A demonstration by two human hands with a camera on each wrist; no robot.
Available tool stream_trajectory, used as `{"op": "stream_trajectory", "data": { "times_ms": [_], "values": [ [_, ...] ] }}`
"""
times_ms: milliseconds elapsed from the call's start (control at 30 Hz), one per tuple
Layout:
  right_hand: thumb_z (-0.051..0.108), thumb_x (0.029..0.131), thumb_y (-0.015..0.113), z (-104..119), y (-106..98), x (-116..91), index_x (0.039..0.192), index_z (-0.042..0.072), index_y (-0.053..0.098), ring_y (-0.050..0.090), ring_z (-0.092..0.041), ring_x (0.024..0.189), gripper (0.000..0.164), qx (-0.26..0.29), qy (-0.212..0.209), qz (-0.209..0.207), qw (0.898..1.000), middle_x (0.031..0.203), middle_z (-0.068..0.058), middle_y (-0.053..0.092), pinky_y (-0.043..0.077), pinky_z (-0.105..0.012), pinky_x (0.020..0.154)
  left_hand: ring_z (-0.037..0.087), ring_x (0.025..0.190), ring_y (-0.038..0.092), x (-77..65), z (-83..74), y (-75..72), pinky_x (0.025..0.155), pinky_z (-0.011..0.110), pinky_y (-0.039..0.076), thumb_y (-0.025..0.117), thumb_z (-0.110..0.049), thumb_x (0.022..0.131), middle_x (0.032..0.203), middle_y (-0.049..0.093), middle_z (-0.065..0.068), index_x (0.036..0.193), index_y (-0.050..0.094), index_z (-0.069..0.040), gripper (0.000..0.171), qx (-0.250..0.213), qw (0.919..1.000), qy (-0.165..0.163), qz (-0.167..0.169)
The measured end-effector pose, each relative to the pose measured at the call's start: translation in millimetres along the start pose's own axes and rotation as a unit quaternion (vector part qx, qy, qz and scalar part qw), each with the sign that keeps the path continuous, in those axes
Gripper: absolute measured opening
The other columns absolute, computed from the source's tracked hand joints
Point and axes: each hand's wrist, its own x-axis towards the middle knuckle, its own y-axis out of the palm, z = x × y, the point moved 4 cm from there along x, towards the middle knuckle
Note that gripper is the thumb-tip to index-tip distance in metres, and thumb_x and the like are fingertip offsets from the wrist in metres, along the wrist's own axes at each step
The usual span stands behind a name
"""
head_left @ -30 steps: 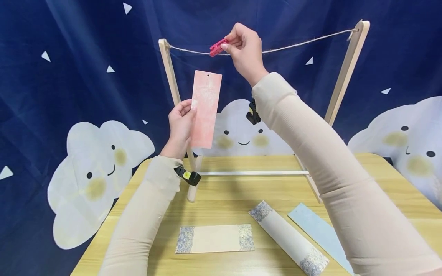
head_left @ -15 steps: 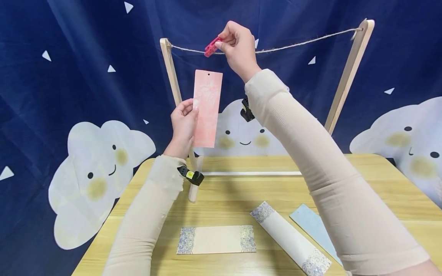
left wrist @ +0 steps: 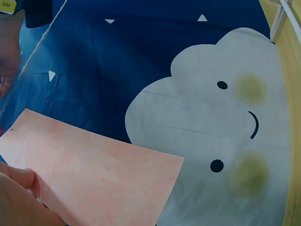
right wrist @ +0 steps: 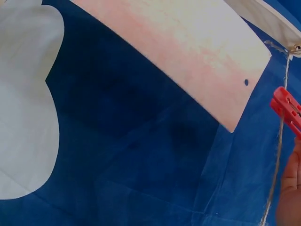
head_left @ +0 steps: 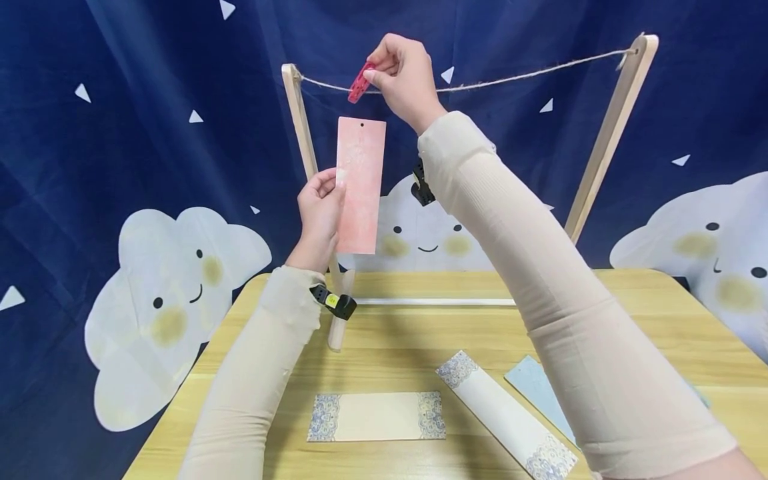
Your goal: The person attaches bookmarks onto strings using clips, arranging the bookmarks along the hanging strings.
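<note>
In the head view my left hand (head_left: 318, 215) pinches the left edge of a pink bookmark (head_left: 362, 190), which stands upright with its small hole at the top. Above it, my right hand (head_left: 409, 81) holds a red clothespin (head_left: 360, 84) between thumb and fingers. The clothespin is tilted at the twine (head_left: 510, 80), its lower end over the line; whether it grips the twine I cannot tell. A gap separates the bookmark's top edge from clothespin and twine. The right wrist view shows the clothespin (right wrist: 288, 108) near the bookmark's holed end.
The twine runs between two wooden posts (head_left: 612, 137) joined low by a white rod (head_left: 432, 302). On the table (head_left: 384, 360) lie a cream bookmark (head_left: 378, 417), a white one (head_left: 504, 413) with patterned ends, and a light blue one (head_left: 543, 393) partly under my right arm.
My right hand has moved left along the twine with the clothespin, which has turned steeper, closer above the bookmark. The left hand keeps its hold, nearly still.
</note>
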Motion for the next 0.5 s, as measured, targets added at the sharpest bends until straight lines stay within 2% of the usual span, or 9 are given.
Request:
{"op": "stream_trajectory", "data": {
  "times_ms": [233,500],
  "values": [
    [0.006,0.086,0.065,3.9,3.4,2.8,0.086,0.007,0.060,0.052,-0.008,0.071,0.005,-0.003,0.015,0.012,1.000,0.076,0.004,0.056,0.047,-0.019,0.073,0.009,0.084,0.056,1.5,1.9,1.1,0.076,0.020,0.048,0.059,0.006,0.088,0.091,0.061,0.001,0.100,0.064,-0.005,0.017,-0.001,0.9998,-0.018,-0.009],
    [0.008,0.086,0.065,0.6,1.6,2.9,0.081,0.011,0.058,0.054,-0.008,0.073,0.009,-0.027,0.041,0.040,0.998,0.079,0.002,0.057,0.050,-0.018,0.080,0.010,0.086,0.056,1.6,0.3,3.0,0.077,0.020,0.047,0.059,0.004,0.089,0.091,0.062,0.000,0.100,0.064,-0.006,0.016,-0.002,0.9999,-0.003,-0.011]
  ]
}}
